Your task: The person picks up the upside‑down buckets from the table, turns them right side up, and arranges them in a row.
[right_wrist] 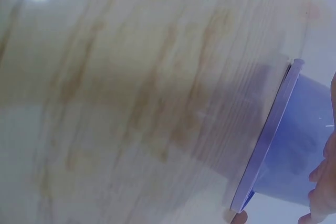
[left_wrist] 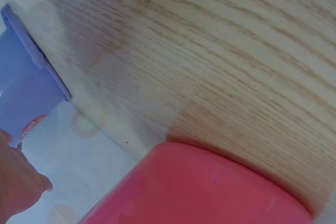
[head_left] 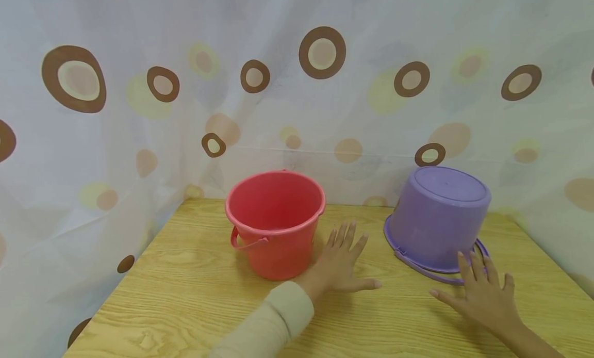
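Note:
A red bucket [head_left: 283, 249] stands upright on the wooden table, its mouth up and its handle hanging at the front left. To its right a purple bucket [head_left: 438, 218] sits upside down, base up, with its handle lying on the table in front. My left hand [head_left: 341, 262] is between the two, fingers spread, just right of the red bucket and holding nothing. In front of the purple bucket my right hand [head_left: 487, 296] also has its fingers spread and grips nothing. Part of each hand shows at the edge of its own wrist view.
The wooden table [head_left: 185, 301] runs up to a pale curtain [head_left: 278, 110] with brown, yellow and peach circles, which hangs behind it and along both sides.

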Demonstrator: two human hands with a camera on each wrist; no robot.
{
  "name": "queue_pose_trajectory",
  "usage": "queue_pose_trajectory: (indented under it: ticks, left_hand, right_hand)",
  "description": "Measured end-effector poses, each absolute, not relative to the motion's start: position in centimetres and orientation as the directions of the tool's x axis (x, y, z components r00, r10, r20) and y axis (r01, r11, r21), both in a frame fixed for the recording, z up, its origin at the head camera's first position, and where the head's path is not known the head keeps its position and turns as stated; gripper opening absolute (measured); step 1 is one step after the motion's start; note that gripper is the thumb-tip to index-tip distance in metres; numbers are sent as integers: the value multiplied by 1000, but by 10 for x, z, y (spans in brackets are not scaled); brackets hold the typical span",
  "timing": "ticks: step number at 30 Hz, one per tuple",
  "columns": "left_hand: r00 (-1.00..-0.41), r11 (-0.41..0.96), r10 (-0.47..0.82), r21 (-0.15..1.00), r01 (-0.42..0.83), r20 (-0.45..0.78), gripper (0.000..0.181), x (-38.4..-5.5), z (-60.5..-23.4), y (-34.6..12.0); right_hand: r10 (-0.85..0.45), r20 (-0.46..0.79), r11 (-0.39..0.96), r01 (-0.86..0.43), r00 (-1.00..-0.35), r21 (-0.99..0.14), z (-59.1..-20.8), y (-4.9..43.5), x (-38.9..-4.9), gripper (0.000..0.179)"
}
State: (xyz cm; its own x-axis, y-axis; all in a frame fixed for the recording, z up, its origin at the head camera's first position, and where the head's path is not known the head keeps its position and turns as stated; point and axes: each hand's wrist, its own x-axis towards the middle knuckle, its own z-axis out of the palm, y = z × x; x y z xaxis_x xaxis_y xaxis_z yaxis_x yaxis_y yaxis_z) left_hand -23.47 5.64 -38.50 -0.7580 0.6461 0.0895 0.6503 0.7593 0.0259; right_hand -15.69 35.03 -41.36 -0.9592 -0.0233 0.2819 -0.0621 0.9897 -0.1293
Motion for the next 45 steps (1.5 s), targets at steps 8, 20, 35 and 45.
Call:
queue_pose_trajectory:
  ticks: [8,20,35,45]
  left_hand:
    - [-779,776,626,70,626,25,96,-240,-395,69]
    - [-793,792,609,51,609,5,94,-241,-405,82]
    - [-782,782,623,-4,623,13,96,-236,-415,103]
    - [-792,792,610,4,610,-23,94,-227,-413,109]
  right_hand:
    - [-11,152,989,-34,-988,-145,-419,360,-162,101]
    - [-14,110,990,-29,-994,-135,-425,355,-168,96]
    - [-87,107,976,-106,-990,-189,-436,354,-169,91]
    - [-101,79,960,-118,-992,-253,-440,357,-171,89]
